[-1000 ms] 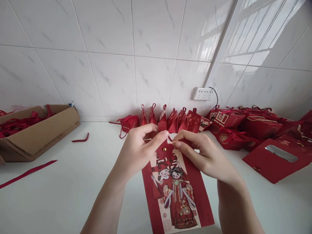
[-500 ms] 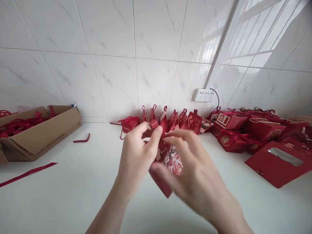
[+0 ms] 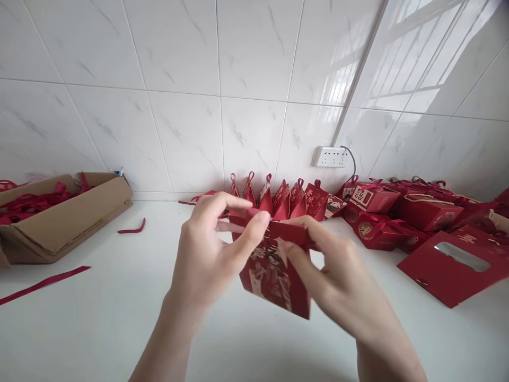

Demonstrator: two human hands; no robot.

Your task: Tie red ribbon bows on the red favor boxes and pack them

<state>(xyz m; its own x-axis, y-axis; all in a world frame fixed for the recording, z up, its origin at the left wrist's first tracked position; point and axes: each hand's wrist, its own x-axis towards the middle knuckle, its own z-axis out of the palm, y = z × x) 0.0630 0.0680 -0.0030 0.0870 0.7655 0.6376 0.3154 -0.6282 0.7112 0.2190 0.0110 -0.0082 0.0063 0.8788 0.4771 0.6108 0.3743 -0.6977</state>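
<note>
Red bag [image 3: 274, 273], less hidden than half a second ago; top pinched in both hands [image 3: 217, 244] [image 3: 334, 270]

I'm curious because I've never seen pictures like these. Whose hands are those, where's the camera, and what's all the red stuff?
There's no robot here, just a person's bare left hand and right hand. The camera is worn on the person's head, looking forward and down. Both hands hold a printed red packet by its upper part, above a white table. On the left is a cardboard box with red ribbon inside; two loose strips lie nearby. A row of small red boxes stands near the wall, with a red pile to the right.
</note>
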